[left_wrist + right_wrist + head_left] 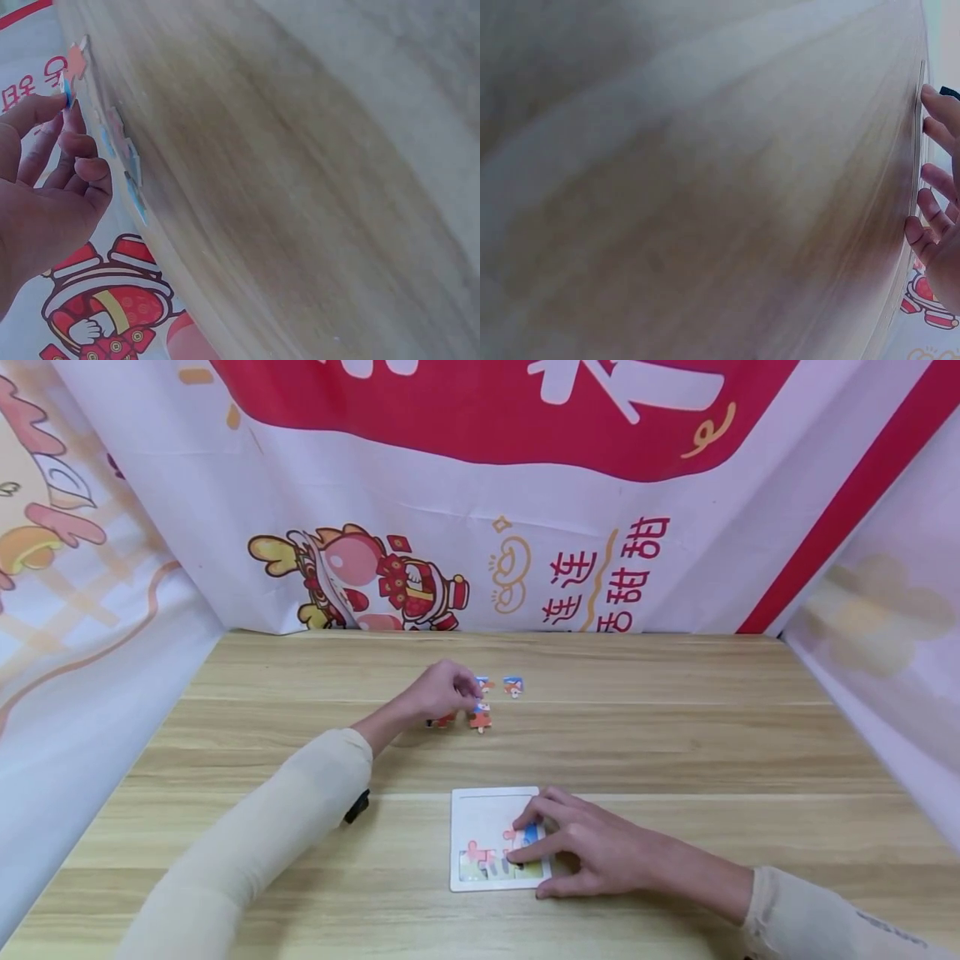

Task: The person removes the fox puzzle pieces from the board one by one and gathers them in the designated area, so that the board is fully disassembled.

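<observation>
Our left hand (442, 691) pinches a puzzle piece (481, 720) between thumb and forefinger at the far part of the bench (675, 735), the other fingers loosely curled; the left wrist view shows the piece tipped up, orange at one end and blue by the fingertips. The relation that we judge matters most is from this piece to the white tray (487, 817): the tray lies well apart from the left hand, towards our body and a little to the right, and the piece's longer axis points roughly that way. Our right hand (592, 843) is the nearer one to the tray, its fingers spread apart over the right side, with fingertips on or just above the blue piece (531, 833) there; a pink piece (476, 852) sits at the lower left. Just beyond the left hand lie a loose piece (486, 683) and a corner-like piece (513, 685), and a dark red piece (444, 722) shows under the wrist, partly covered. Some of the tray's fitted pieces are hidden by our right fingers; the right wrist view catches the tray only edge-on, and the left one shows the loose pieces too obliquely to read their pictures.
</observation>
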Motion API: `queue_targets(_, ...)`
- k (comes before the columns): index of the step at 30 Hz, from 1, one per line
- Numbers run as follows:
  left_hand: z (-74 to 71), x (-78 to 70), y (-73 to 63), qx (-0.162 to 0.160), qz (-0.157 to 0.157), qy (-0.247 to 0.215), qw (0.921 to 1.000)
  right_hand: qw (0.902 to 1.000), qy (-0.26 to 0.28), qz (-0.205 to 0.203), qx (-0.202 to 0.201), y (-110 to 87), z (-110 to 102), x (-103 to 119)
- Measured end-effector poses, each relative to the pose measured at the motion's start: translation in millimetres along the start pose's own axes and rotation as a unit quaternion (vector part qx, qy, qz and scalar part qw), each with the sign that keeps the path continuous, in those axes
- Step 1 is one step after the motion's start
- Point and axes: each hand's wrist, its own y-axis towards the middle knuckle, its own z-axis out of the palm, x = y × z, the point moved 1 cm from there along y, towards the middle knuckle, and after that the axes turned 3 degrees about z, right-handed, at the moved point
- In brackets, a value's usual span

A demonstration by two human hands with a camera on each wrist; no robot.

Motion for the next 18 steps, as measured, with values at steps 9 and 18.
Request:
queue_targets(9,3.1,0.3,7.2,-0.006,-0.004,0.009,0.9999,1.0000,0.000,0.007,0.002,-0.6,-0.4,0.9)
queue_targets(18,0.3,-5.2,8.8,-0.006,-0.023,0.029,0.9993,0.9999,0.005,0.015,0.004,-0.5,0.3,0.9)
